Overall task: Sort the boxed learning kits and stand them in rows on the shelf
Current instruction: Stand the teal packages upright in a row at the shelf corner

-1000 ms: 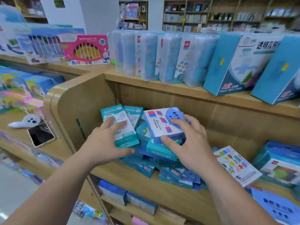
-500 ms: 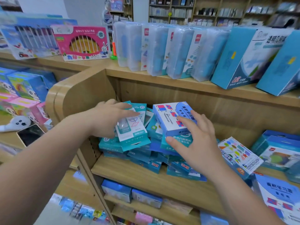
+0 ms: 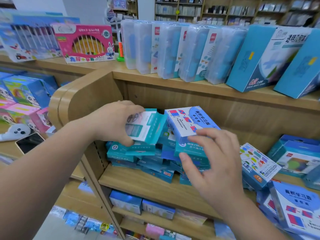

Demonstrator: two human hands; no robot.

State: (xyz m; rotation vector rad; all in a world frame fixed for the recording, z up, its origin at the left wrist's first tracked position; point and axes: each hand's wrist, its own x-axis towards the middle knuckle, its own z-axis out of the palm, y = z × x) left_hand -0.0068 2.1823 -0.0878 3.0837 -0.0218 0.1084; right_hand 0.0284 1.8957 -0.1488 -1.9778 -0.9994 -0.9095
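1. Pale wooden shop shelving (image 3: 138, 184) fills the view, with more stocked bookcases blurred far behind at 12 o'clock.
2. At the centre, on the middle shelf board, sits a loose heap of small teal and blue kit boxes (image 3: 152, 163). They lie flat or tilted at odd angles, not standing in rows.
3. At 10 o'clock of the heap, the left hand (image 3: 110, 122) grips a teal-and-white box (image 3: 145, 127). The fingers curl over its top edge and the thumb is under its lower edge. The box is tilted above the heap's left side.
4. At 4 o'clock of the heap, the right hand (image 3: 216, 167) has its fingers spread and nearly straight. The fingertips touch the near edge of a white-and-blue box (image 3: 187, 120) tilted on top of the heap. The thumb rests against the front of a teal box (image 3: 192, 152) just beneath it.
5. At 3 o'clock of the heap, a shape-printed box (image 3: 258, 163) leans at an angle.
6. On the top shelf at 12 o'clock, clear plastic cases (image 3: 173, 51) stand on edge in a row. Large blue boxes (image 3: 270, 58) lean at 2 o'clock, and a pink box (image 3: 84, 43) stands at 11 o'clock.
7. At 9 o'clock, a lower table (image 3: 10, 148) holds a dark-screened phone (image 3: 29, 142), with a white seal-shaped object (image 3: 17, 130) just beside it.
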